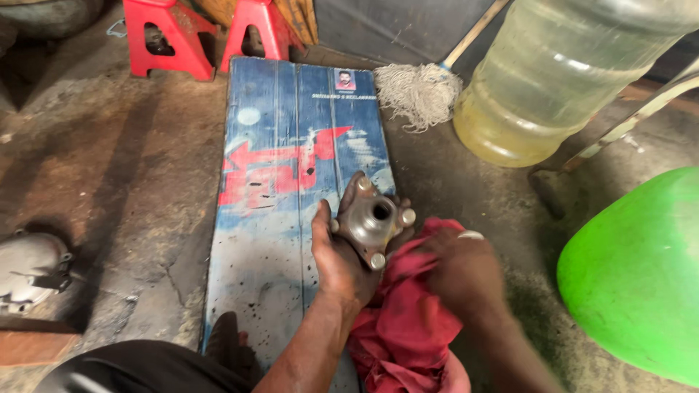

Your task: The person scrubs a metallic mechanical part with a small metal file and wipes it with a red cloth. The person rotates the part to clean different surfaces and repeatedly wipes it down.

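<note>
Head view, looking down at a stained workshop floor (131, 167). Far right stands a large clear water jug (561, 80) with yellowish liquid at its bottom; at the right edge bulges a bright green rounded object (641, 276), of a kind that cannot be told. A blue and red painted board (284, 167) lies flat on the floor in the middle and serves as the work surface; oil spots mark its near part. Beyond it, far left, stand two red plastic stools (196, 33), and a string mop head (419, 91) lies between board and jug. A grey metal casing (29, 269) rests at the near left.

Over the near right corner of the board, the left hand (338, 255) cups a metal hub with studs (371, 222) from below, its grip closed about the flange, bore facing up. The right hand (466, 273), blurred, bunches a red rag (408, 327) just beside and under the hub; a pale ring shows on one finger.

Judged from its dull but largely grease-free face, the wiping of the hub appears partly done. The underside and the bore are hidden, so what is left cannot be told.
</note>
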